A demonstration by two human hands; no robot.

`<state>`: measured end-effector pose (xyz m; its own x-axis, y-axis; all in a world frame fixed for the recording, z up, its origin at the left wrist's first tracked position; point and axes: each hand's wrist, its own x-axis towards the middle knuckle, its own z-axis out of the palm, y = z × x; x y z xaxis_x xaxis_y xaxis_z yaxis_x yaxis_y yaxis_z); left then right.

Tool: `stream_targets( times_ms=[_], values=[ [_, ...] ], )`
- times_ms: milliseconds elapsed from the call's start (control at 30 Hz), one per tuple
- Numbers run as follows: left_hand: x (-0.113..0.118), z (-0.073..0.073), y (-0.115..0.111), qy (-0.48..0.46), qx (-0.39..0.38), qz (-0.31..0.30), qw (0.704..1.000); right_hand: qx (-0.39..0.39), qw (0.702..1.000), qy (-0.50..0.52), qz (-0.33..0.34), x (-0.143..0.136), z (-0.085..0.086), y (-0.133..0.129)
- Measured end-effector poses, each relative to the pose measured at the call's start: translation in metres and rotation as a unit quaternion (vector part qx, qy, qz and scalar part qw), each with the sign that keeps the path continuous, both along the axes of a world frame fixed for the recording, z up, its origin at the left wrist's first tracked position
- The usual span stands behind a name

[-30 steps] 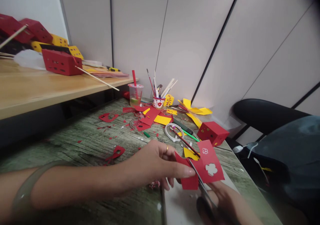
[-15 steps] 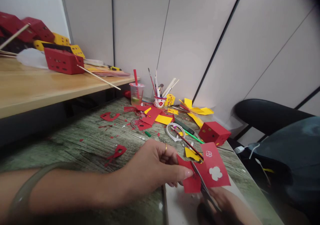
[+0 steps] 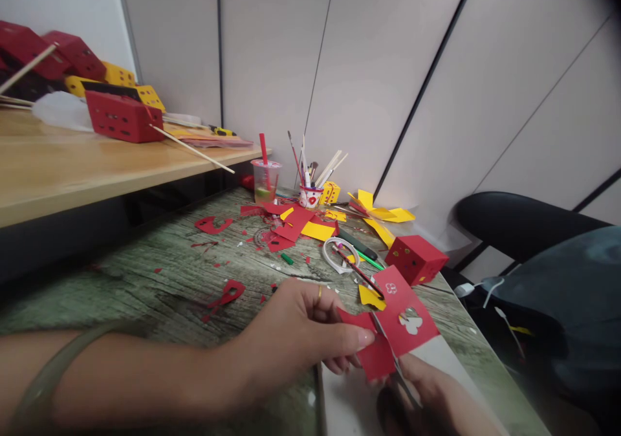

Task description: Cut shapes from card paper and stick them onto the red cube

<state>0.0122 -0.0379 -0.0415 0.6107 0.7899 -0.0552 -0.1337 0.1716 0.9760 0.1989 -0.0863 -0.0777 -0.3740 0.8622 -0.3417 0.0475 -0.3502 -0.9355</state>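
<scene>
Between the thumb and fingers of my left hand (image 3: 310,329) is pinched a sheet of red paper (image 3: 383,361). Flower-shaped holes are cut through its right part, and its upper right corner reaches towards a red paper box (image 3: 417,259). My right hand (image 3: 436,391) is closed around the dark handles of a pair of scissors (image 3: 402,384), partly out of view at the bottom edge. The scissor blades lie across the red paper, just right of my left thumb. Under the hands lies a white board (image 3: 349,403).
Paper scraps (image 3: 294,219), a roll of tape (image 3: 339,255) and a green pen cap (image 3: 287,259) lie on the table. Behind them stand a drink cup (image 3: 266,187) and a brush pot (image 3: 310,196). A wooden shelf (image 3: 121,171) holds paper boxes at left; a black chair (image 3: 504,219) stands right.
The red paper has turned and its right part has shifted left and up slightly. My right hand has come a little higher with the scissors.
</scene>
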Motion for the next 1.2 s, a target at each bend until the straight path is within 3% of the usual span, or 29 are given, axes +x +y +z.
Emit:
stream_targets(
  times_ms=[367, 600, 667, 800, 1067, 1200],
  values=[
    [-0.0034, 0.0038, 0.0044, -0.003, 0.004, -0.029, 1.0, 0.035, 0.999, -0.027, -0.023, 0.008, -0.0018, -0.0022],
    [-0.0002, -0.0018, 0.0049, -0.031, -0.014, -0.116, 0.993, 0.072, 0.994, -0.067, -0.054, 0.0085, -0.0021, -0.0027],
    [-0.0002, -0.0026, 0.0042, -0.028, -0.011, -0.128, 0.991, 0.051, 0.995, -0.061, -0.063, 0.0073, -0.0018, -0.0028],
    [-0.0016, -0.0019, 0.0039, -0.035, -0.009, -0.12, 0.992, 0.017, 0.997, -0.02, -0.079, 0.0051, -0.0022, -0.0038],
    [-0.0025, -0.0005, 0.0025, -0.03, -0.017, -0.097, 0.995, 0.041, 0.998, -0.011, -0.034, 0.0072, 0.0007, -0.0049],
    [-0.0017, -0.0011, 0.0033, -0.044, -0.021, -0.073, 0.996, 0.049, 0.998, -0.01, -0.042, 0.0069, 0.0023, -0.0046]
  ],
)
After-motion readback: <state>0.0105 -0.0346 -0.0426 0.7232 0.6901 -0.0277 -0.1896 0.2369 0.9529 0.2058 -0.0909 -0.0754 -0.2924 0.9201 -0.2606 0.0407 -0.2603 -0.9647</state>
